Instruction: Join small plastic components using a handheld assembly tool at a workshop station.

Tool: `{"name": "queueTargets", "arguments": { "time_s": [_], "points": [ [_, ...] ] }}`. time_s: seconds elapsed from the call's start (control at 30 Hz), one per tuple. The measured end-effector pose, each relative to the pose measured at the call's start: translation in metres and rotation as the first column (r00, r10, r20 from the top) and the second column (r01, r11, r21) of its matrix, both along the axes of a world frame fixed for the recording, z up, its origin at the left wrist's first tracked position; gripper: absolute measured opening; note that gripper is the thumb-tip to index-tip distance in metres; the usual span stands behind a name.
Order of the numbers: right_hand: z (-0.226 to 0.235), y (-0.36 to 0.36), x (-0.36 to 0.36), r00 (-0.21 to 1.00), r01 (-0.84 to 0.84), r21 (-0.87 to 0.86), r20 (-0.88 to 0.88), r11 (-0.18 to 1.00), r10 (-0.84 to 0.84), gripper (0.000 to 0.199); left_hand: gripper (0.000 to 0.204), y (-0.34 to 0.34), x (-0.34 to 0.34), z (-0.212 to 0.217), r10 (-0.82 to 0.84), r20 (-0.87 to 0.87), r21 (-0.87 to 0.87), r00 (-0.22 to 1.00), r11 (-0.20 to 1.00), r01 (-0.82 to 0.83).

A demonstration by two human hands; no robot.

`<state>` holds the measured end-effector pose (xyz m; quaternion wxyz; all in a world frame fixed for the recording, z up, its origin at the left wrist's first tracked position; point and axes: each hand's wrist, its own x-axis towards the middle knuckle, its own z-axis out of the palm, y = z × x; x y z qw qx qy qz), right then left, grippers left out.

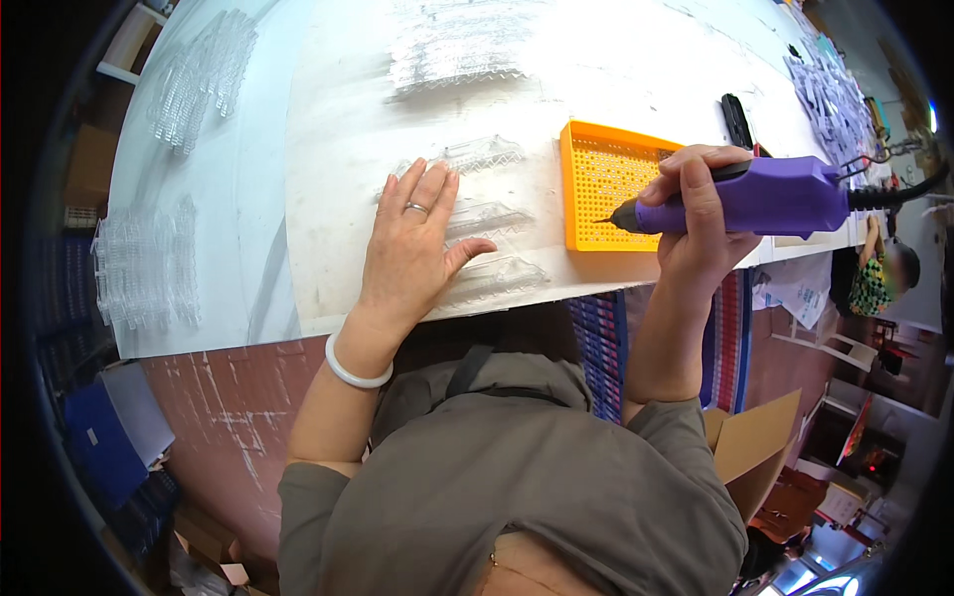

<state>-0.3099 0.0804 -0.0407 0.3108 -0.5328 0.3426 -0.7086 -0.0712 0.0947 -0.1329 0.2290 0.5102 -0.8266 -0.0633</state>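
My right hand (pixel 701 199) is closed around a purple electric screwdriver (pixel 795 197) with a black nose. Its thin bit points left, over a shallow yellow tray (pixel 606 135) with a grid of small holes; whether the tip touches the tray I cannot tell. My left hand (pixel 412 238) lies flat, fingers stretched, across the left ends of several clear plastic pieces with zigzag edges. One clear piece (pixel 487 154) sits by the fingertips, another clear piece (pixel 492 220) beside the thumb, and a third clear piece (pixel 502 278) near the table edge. The hand hides their left ends.
On the white table (pixel 338 60), more clear plastic pieces (pixel 457 45) are piled at the back, with further stacks (pixel 149 263) along the left. A black tool (pixel 735 121) lies beyond the tray. A cable (pixel 899 194) trails from the screwdriver. An open cardboard box (pixel 755 442) stands at lower right; another person (pixel 879 273) is farther right.
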Motion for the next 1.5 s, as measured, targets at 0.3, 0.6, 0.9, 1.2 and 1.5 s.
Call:
{"name": "queueTargets", "arguments": {
  "time_s": [0.3, 0.6, 0.9, 1.2, 1.5],
  "points": [
    [-0.01, 0.012, 0.005, 0.998, -0.063, 0.054, -0.007, 0.997, 0.064, 0.01, 0.08, 0.008, -0.015, -0.001, 0.121, 0.169, -0.11, 0.978, 0.989, -0.103],
    [-0.016, 0.01, 0.007, 0.996, -0.053, 0.063, -0.062, 0.997, 0.057, 0.011, 0.08, 0.006, -0.014, 0.001, 0.13, 0.189, -0.116, 0.973, 0.987, -0.11],
    [-0.014, 0.011, 0.01, 0.995, -0.096, 0.086, -0.028, 0.992, 0.098, 0.009, 0.08, 0.005, -0.012, 0.002, 0.088, 0.153, -0.11, 0.984, 0.991, -0.072],
    [-0.013, 0.01, 0.007, 0.994, -0.108, 0.09, -0.021, 0.99, 0.111, 0.009, 0.078, 0.004, -0.012, 0.004, 0.094, 0.149, -0.11, 0.984, 0.991, -0.078],
    [-0.004, 0.002, 0.01, 0.997, -0.052, 0.009, -0.051, 0.999, 0.052, 0.008, 0.077, 0.003, -0.006, 0.004, 0.083, 0.118, -0.075, 0.99, 0.994, -0.074]
  ]
}}
